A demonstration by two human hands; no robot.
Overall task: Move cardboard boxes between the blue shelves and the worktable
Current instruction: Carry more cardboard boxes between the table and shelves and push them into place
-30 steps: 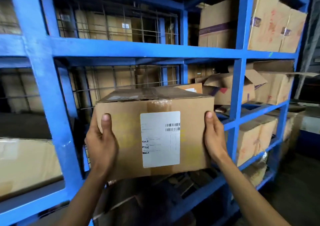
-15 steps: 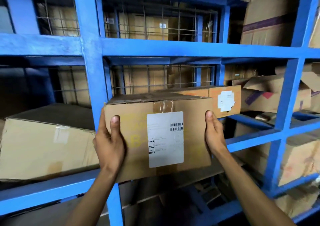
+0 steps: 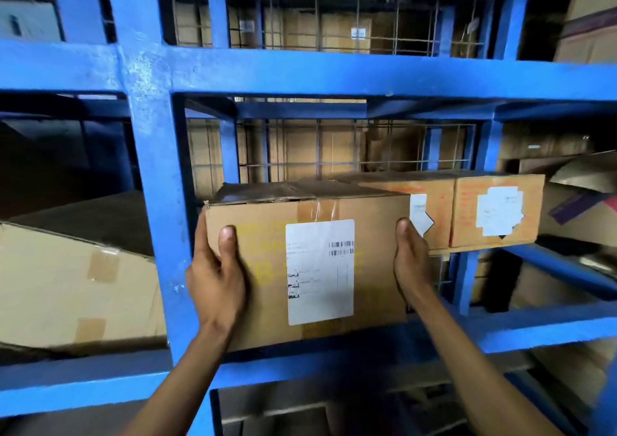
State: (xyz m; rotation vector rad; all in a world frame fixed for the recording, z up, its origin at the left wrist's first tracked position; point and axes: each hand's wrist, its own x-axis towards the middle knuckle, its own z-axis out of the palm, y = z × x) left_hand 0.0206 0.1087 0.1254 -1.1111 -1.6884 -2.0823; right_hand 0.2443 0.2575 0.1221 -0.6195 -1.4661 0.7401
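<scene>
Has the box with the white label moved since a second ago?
Yes. The labelled box, held by the left hand and right hand, has gone leftward along the rack, now beside the blue upright.

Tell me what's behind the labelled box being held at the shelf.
Behind the labelled box, a wire mesh panel shows above its top, with more cardboard beyond. The box itself hides anything directly behind it.

This is a warehouse storeroom: heavy blue steel shelves [image 3: 300,74] with wire-mesh backs [image 3: 350,145] hold taped, labelled cardboard boxes [image 3: 497,210] (some dented) on every level.
</scene>
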